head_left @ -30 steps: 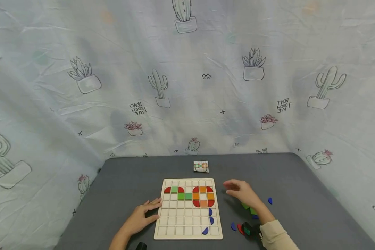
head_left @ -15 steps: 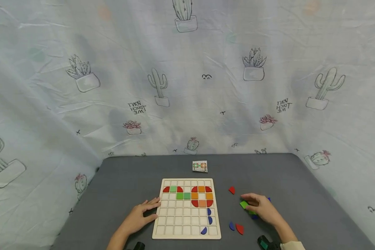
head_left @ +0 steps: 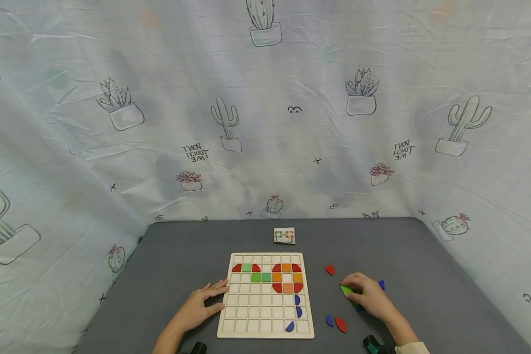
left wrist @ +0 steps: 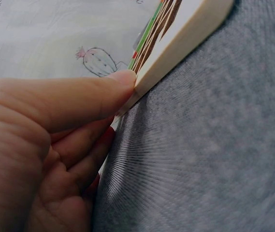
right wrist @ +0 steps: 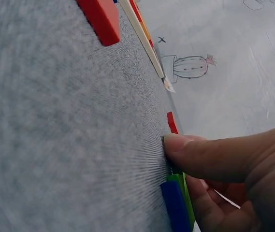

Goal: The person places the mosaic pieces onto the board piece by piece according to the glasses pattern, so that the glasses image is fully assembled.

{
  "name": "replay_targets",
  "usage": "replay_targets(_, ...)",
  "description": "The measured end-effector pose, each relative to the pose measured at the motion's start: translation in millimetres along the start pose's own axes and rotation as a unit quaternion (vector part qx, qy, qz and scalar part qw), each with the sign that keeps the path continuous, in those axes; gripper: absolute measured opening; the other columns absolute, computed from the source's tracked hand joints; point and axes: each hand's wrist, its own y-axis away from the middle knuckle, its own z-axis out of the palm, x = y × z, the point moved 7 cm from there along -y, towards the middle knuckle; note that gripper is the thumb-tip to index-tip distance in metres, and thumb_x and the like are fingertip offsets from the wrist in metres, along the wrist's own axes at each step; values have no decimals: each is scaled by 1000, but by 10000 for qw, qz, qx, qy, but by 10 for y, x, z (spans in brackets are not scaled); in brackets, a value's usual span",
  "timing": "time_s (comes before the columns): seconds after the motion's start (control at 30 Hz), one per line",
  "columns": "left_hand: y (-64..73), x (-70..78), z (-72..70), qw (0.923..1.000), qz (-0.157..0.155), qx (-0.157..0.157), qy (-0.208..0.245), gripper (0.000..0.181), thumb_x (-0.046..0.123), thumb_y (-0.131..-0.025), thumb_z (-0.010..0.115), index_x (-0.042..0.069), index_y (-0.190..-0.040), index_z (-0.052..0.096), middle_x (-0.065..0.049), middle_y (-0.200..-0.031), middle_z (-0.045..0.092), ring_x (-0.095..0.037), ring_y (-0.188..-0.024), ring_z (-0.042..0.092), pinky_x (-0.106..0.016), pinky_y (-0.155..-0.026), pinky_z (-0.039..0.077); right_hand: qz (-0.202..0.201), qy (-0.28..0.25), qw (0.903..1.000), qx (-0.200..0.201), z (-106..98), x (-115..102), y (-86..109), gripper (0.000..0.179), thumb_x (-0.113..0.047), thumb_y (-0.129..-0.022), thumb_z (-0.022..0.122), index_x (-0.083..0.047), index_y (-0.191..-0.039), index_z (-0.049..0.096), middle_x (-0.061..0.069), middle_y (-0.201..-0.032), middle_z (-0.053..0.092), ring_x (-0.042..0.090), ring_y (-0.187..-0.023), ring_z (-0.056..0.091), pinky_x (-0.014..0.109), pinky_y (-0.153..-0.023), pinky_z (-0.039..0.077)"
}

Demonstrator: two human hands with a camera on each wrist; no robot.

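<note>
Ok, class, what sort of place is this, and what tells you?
Probably an indoor tabletop activity space, perhaps screened off: a grey table, a cactus-print cloth behind it, and a gridded board with coloured pieces.

Soft lt, faint shadows, tabletop (right wrist: 79, 135) blurry in wrist pics

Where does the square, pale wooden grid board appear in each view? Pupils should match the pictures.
Head: the square, pale wooden grid board lies low, near the centre, seen from above.
Left wrist: the board slants in at the top, right of centre, partly shown.
Right wrist: the board is a thin slanting strip at the top, near the centre.
Shared landmark: the flat grey tabletop.
</note>
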Motion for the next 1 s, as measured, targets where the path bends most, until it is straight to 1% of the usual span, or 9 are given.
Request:
replay_targets(0.1,2,1,3,10000,23,14,26,48,35,-88,64,12,-130,60,-10,-142,49,-32,-131,45,-53,-111,27,2,114,9999,62,3,-22,-5,22,-12,-81,74,-8,-101,70,5,-106,62,16,-93,66,23,-78,58)
replay_targets(0.23,5,3,7,10000,39,21,22,48,34,-89,64,10,-130,60,-11,-141,49,-32,-131,45,-54,-110,26,-98,194,9997,105,16,-94,-21,21,-15,-81,74,-8,-100,69,4,-104,63,14,-90,67,22,-75,58)
replay_targets(0.43,8,6,-2,10000,51,21,-9,48,34,-89,64,9,-130,60,-12,-142,48,-33,-132,43,-51,-112,25,-269,301,9992,30,75,-290,-117,22,-18,-83,73,-9,-102,68,1,-103,64,13,-89,66,22,-72,58)
replay_targets(0.57,14,3,-5,10000,49,37,-32,48,34,-89,64,9,-130,60,-12,-142,49,-33,-131,44,-50,-112,26,-447,405,9982,7,195,-514,-224,20,-15,-83,73,-8,-101,69,-1,-102,64,12,-88,65,23,-72,58)
replay_targets(0.7,20,10,-9,10000,39,39,-62,48,34,-89,64,9,-129,60,-12,-141,49,-33,-131,44,-50,-112,26,-515,533,9972,-91,382,-794,-369,18,-16,-84,72,-9,-101,70,-3,-101,64,12,-87,63,24,-73,58)
replay_targets(0.77,20,12,-11,10000,29,35,-62,48,34,-89,64,8,-130,60,-12,-142,49,-33,-131,44,-51,-112,26,-574,550,9967,-169,486,-951,-452,19,-16,-85,71,-8,-102,70,-2,-102,64,14,-87,64,27,-73,58)
replay_targets(0.9,16,4,-8,10000,-2,9,-48,49,34,-89,63,8,-130,60,-11,-142,49,-32,-132,43,-54,-110,24,-868,492,9945,-312,698,-1272,-622,21,-15,-87,69,-4,-105,70,2,-101,65,18,-87,65,29,-73,59)
replay_targets(1.0,8,-2,-1,10000,13,-18,-20,48,33,-90,63,7,-130,59,-12,-142,48,-33,-132,43,-57,-109,23,-1094,516,9919,-378,856,-1502,-750,20,-13,-87,69,-3,-104,71,4,-101,66,18,-88,64,26,-73,58)
